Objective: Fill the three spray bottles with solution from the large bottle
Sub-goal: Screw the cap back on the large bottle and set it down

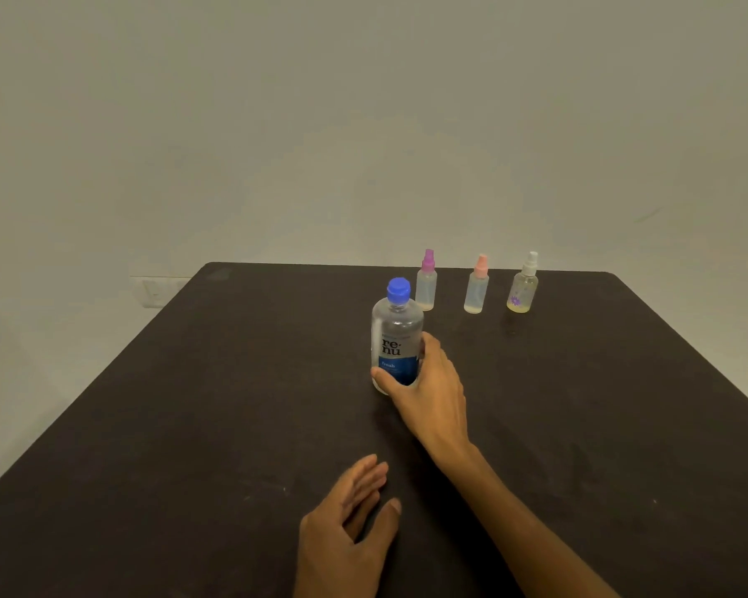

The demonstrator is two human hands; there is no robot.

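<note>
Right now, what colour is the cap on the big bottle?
Blue, on the large bottle's cap, clearest in the head view.

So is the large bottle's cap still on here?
Yes, on: the blue cap sits on the upright large bottle, which the right hand grips low down.

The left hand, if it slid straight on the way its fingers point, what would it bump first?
Probably the right arm. The left hand lies open on the table, fingers pointing forward and a little right, where that arm crosses. Depth is hard to judge.
</note>
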